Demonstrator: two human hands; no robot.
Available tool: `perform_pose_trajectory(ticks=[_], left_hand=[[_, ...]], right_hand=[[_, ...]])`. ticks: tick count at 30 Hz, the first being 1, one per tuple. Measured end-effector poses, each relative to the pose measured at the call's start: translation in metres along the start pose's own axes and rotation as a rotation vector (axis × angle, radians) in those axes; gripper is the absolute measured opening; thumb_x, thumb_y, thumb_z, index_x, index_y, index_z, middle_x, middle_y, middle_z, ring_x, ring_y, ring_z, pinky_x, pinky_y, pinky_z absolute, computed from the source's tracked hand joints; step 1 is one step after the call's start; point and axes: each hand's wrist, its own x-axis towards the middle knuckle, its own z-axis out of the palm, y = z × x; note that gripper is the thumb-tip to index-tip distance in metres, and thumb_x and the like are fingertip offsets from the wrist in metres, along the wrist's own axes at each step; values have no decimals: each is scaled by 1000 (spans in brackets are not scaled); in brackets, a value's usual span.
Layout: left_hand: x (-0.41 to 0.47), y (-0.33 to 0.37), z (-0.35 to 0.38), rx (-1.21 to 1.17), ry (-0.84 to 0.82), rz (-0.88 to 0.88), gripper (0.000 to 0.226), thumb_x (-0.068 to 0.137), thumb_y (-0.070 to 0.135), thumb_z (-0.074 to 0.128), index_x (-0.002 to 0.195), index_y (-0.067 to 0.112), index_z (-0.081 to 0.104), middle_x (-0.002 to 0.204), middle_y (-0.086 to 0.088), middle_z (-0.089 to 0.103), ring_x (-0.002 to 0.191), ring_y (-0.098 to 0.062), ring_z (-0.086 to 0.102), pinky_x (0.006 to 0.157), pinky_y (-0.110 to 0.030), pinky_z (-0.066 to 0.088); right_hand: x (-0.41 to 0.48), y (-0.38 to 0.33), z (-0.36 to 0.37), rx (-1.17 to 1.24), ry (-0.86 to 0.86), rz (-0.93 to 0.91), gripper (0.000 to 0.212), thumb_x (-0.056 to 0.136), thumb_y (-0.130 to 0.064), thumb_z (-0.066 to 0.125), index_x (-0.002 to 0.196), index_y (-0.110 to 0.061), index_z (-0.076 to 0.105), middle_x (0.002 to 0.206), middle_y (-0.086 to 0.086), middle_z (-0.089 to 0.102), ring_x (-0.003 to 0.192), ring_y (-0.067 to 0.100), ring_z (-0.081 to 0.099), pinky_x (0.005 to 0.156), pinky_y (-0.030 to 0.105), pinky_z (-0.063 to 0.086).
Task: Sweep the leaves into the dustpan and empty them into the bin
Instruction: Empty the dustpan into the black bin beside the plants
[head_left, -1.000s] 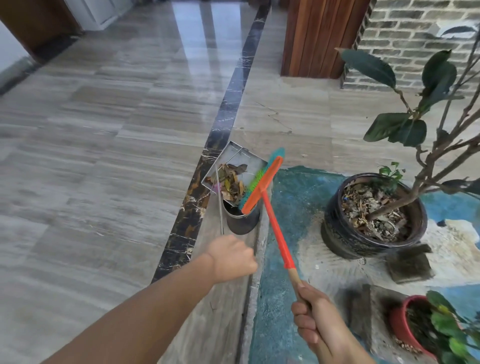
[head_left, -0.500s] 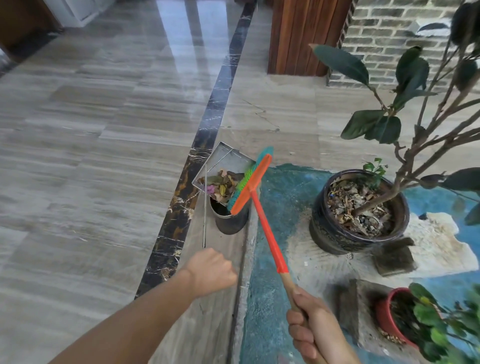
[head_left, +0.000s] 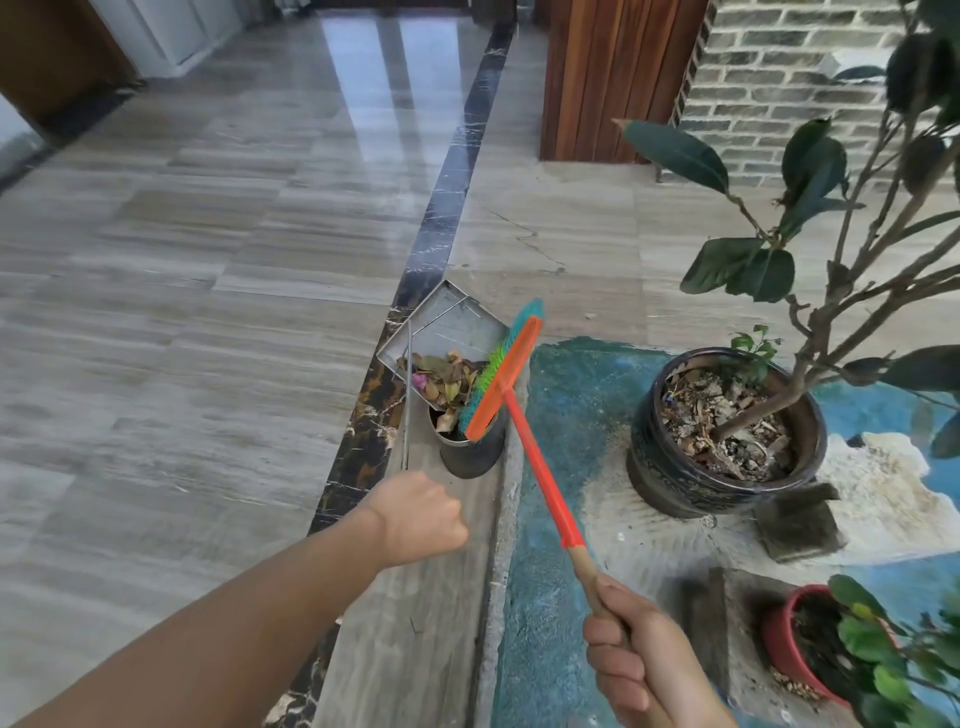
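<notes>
A metal dustpan (head_left: 451, 325) is tilted over a small dark bin (head_left: 474, 453), and dry leaves (head_left: 444, 380) are piled at its lower edge above the bin's mouth. My left hand (head_left: 418, 515) is closed around the dustpan's thin metal handle (head_left: 407, 395). My right hand (head_left: 638, 659) grips the wooden end of a broom with an orange handle (head_left: 540, 479). The broom's orange head with green and teal bristles (head_left: 500, 370) rests against the leaves in the pan.
A large dark pot (head_left: 723, 435) with a leafy plant stands right of the bin on a blue painted patch. A red pot (head_left: 796, 640) sits at lower right. A wooden panel (head_left: 618, 78) and a brick wall (head_left: 779, 78) stand behind. Polished stone floor stretches to the left.
The dustpan has tipped further over the bin and the leaves have slid toward its lower edge. The broom head stays against them.
</notes>
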Motion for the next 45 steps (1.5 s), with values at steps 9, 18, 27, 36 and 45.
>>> perform_pose_trajectory(ticks=[9,18,27,36,45], left_hand=[[4,6,-13,21,-11,17,24,78,-14,55,91,2,68,93,-14,73,86,-38,69,60,-33,39],[2,2,-15,35,-19,22,23,77,-15,58,86,3,69,88,-12,73,81,-36,69,58,-33,41],[-1,-7,-19,58,-22,-11,19,79,-13,60,83,5,67,87,-12,73,78,-34,70,57,-34,43],[-3,-7,-27,69,-25,-11,20,78,-12,60,86,5,68,89,-13,73,83,-36,70,58,-34,43],[7,36,-13,-39,-40,-34,21,89,-5,54,94,5,71,96,-12,74,91,-35,70,65,-37,46]], right_hand=[[-2,-13,20,213,-27,131,15,101,-23,38,105,-22,52,47,0,32,19,6,27,24,5,19],[-5,-17,13,280,-87,144,21,79,-16,55,99,-18,59,46,0,31,18,8,28,23,8,18],[-8,-25,12,267,-247,161,88,25,10,94,103,-16,62,47,1,34,20,9,31,21,12,20],[-2,-20,16,128,-49,83,10,100,-22,41,101,-23,52,48,0,35,20,6,27,24,6,20],[18,3,9,-30,61,-15,12,102,-20,38,108,-21,49,53,2,35,24,8,24,28,7,22]])
